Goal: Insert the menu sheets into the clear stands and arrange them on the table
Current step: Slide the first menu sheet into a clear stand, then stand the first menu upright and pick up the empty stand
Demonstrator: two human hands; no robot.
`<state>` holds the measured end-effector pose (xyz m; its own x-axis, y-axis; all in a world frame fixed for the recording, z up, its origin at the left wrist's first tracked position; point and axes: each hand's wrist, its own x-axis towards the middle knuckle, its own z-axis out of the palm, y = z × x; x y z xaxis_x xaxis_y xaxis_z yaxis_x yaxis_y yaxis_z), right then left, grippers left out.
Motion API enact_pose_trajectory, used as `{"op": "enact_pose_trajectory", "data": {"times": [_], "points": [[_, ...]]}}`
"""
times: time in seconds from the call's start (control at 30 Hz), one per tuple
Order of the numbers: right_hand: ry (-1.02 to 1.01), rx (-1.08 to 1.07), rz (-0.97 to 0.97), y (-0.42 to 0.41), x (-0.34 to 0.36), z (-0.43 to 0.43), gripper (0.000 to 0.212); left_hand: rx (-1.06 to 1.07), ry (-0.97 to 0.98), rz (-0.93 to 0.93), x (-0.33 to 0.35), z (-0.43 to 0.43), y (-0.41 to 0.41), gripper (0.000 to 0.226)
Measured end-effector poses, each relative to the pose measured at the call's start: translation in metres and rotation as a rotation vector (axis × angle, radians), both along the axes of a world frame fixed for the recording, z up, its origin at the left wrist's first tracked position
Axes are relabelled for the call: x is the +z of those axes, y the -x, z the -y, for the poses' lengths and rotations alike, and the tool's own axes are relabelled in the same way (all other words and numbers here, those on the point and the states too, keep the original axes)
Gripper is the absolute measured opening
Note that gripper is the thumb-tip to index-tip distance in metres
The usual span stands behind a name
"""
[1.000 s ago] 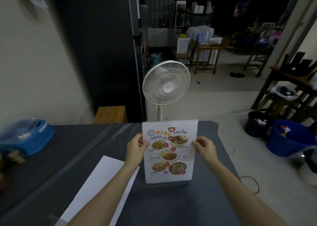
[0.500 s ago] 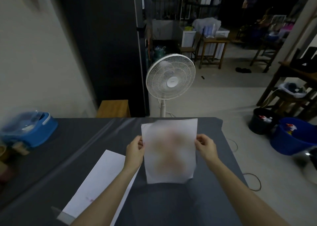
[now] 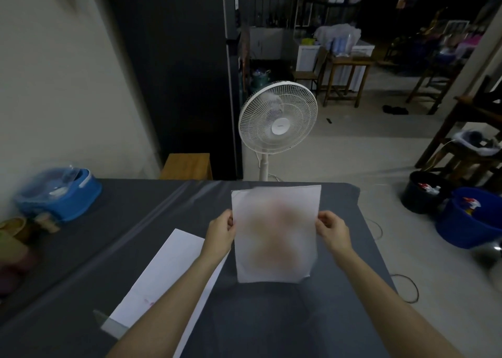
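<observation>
An upright clear stand with a menu sheet (image 3: 275, 232) inside stands on the dark grey table (image 3: 271, 325), its print blurred. My left hand (image 3: 221, 234) pinches its left edge and my right hand (image 3: 332, 231) pinches its right edge, both about halfway up. A second sheet in a stand (image 3: 163, 278) lies flat on the table to the left, partly under my left forearm, white side up.
A blue plastic container (image 3: 58, 194) sits at the table's far left, with blurred items near it. A white pedestal fan (image 3: 278, 118) stands just beyond the far edge. Blue and black buckets (image 3: 472, 219) stand on the floor to the right.
The held stand's print went from sharp to blurred. The view shifted a little; my hands keep the same grip on its sides.
</observation>
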<state>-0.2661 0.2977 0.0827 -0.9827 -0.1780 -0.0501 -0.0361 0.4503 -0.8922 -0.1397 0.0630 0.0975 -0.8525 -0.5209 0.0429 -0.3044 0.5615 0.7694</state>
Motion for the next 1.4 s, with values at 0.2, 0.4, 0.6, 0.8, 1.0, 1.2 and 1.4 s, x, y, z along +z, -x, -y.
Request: {"op": "enact_pose_trajectory", "data": {"times": [0.2,0.4,0.6,0.8,1.0,1.2,1.4], "points": [[-0.029,-0.004,0.019,-0.025,-0.01,-0.007,0.027,-0.01,0.002,0.125,-0.017,0.007,-0.03,0.016],[-0.281,-0.022,0.051,-0.064,-0.053,-0.012,0.016,-0.11,0.117,0.334,-0.042,0.016,-0.063,0.029],[-0.562,0.178,0.047,-0.123,-0.071,0.022,0.042,-0.28,0.264,0.537,-0.058,0.031,-0.099,0.05],[-0.824,0.516,-0.009,-0.182,-0.059,0.095,0.106,-0.394,0.454,0.626,-0.076,0.077,-0.14,0.052],[-0.76,0.482,0.035,-0.212,-0.069,0.159,0.116,-0.443,0.573,0.659,-0.081,0.138,-0.167,0.051],[-0.726,0.462,0.134,-0.227,-0.071,0.193,0.071,-0.45,0.568,0.723,-0.09,0.182,-0.177,0.052],[-0.699,0.442,0.216,-0.223,-0.078,0.209,0.056,-0.438,0.494,0.77,-0.095,0.201,-0.175,0.058]]}}
